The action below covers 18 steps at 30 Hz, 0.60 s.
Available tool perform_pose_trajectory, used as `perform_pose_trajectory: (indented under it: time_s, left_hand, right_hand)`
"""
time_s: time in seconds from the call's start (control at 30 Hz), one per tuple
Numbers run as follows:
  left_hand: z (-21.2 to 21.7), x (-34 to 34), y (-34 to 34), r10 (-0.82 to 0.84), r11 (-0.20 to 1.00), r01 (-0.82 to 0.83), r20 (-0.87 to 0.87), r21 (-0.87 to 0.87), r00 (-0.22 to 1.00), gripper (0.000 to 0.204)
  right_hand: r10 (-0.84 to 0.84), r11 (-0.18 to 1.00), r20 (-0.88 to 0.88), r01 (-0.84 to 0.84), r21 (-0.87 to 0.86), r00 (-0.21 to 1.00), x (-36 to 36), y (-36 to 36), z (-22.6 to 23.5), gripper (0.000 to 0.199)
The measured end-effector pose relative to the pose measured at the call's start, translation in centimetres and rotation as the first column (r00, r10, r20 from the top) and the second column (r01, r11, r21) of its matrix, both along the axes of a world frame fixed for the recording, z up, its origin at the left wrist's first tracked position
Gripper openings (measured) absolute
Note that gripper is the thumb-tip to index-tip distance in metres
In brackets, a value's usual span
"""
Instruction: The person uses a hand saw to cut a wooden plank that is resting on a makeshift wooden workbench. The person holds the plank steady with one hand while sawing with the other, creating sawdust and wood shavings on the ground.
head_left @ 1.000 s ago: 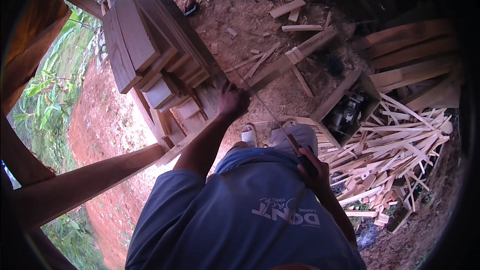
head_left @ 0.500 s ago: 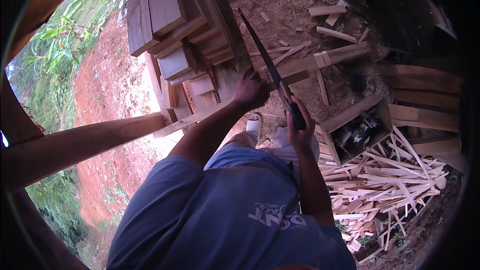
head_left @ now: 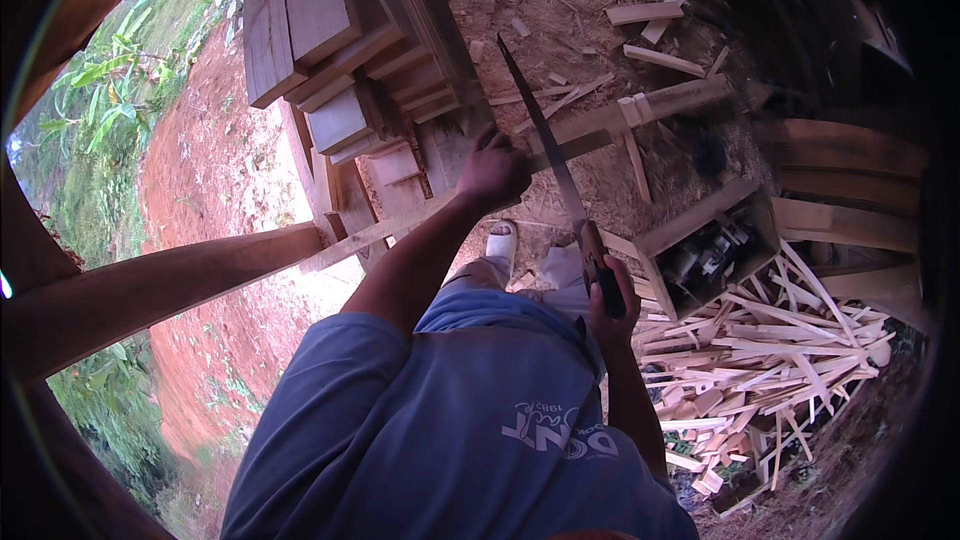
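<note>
So the biggest thing in view is the stack of planks (head_left: 330,50) up top, pale sawn boards piled in layers, their cut ends facing down the frame toward the person. Left of it runs red dirt ground (head_left: 210,200) with green plants at the edge, and a thick wooden beam (head_left: 150,285) cuts across the lower left. Over on the right there's a messy heap of offcut strips (head_left: 770,370) — thin pale slats lying every which way — with a wooden box (head_left: 705,240) of dark bits just above it.

A long timber rail (head_left: 640,115) lies across the sawdusty ground from the foot of the stack toward the upper right. The left hand (head_left: 492,168) is pressed down on it right by the stack, fingers curled over the wood. The handsaw (head_left: 545,135) is in the right hand (head_left: 610,290) — fingers wrapped tight round the dark handle, near the hip. Its narrow blade runs up and to the left, crossing the rail just beside the left hand, tip pointing up at the planks.

Smallest bit: a white sandal (head_left: 502,240) peeks out below the rail, between the two arms.
</note>
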<state>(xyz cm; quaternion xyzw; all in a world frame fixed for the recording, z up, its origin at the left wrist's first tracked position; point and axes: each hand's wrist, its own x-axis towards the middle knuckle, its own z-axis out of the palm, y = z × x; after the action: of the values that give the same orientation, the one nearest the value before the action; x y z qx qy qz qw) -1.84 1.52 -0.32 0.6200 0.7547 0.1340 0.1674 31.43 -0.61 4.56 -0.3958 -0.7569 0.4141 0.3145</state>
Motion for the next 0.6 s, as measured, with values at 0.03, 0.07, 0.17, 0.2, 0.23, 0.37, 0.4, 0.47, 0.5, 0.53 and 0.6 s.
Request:
perform_pose_trajectory:
  time_s: [0.03,0.07,0.17,0.2,0.23,0.37,0.4,0.47,0.5,0.53,0.6]
  left_hand:
    - [0.0,-0.1,-0.1,-0.012,0.999,0.012,0.002,-0.042,1.000,0.018]
    - [-0.1,-0.1,-0.2,-0.005,1.000,0.005,-0.003,-0.031,1.000,0.018]
    - [-0.2,-0.2,-0.4,-0.002,0.999,0.003,-0.014,0.037,1.000,0.018]
    - [-0.4,-0.2,-0.5,-0.012,0.997,0.013,-0.015,0.076,1.000,0.018]
    - [-0.6,-0.1,-0.5,-0.019,0.993,0.021,-0.015,0.116,1.000,0.018]
    - [0.1,0.0,-0.2,-0.011,0.997,0.010,0.010,0.071,1.000,0.019]
    - [0.0,0.0,-0.2,-0.009,0.996,0.007,0.020,0.083,1.000,0.018]
    - [0.0,0.0,-0.3,-0.007,0.996,0.005,0.026,0.093,1.000,0.018]
    - [0.0,-0.1,-0.3,-0.008,0.996,0.006,0.022,0.091,1.000,0.018]
    - [-0.1,-0.1,-0.3,-0.008,0.996,0.006,0.019,0.090,1.000,0.018]
    - [-0.5,-0.1,-0.4,0.008,0.994,-0.009,0.007,0.105,1.000,0.019]
  right_hand:
    - [0.005,0.996,0.022,-0.002,-0.094,1.000,1.0,-0.7,1.0,0.051]
    - [0.012,0.982,0.044,-0.003,-0.188,0.999,2.1,-1.1,2.6,0.051]
    - [0.042,0.976,0.054,-0.029,-0.214,0.998,3.6,-2.1,5.9,0.053]
    - [0.050,0.982,0.049,-0.041,-0.183,0.998,3.8,-2.3,6.5,0.053]
    - [0.060,0.989,0.051,-0.053,-0.138,0.997,3.6,-2.3,6.9,0.052]
    - [0.104,0.974,0.101,-0.080,-0.214,0.989,3.7,-1.8,7.7,0.051]
    - [0.096,0.977,0.101,-0.075,-0.201,0.990,3.6,-1.7,7.7,0.051]
    - [0.095,0.978,0.093,-0.076,-0.194,0.991,3.5,-1.7,7.9,0.051]
    - [0.101,0.977,0.085,-0.083,-0.197,0.991,3.5,-1.7,7.9,0.051]
    - [0.108,0.976,0.077,-0.090,-0.201,0.991,3.4,-1.6,7.9,0.051]
    - [0.093,0.985,0.067,-0.082,-0.153,0.993,3.2,-1.8,7.6,0.052]
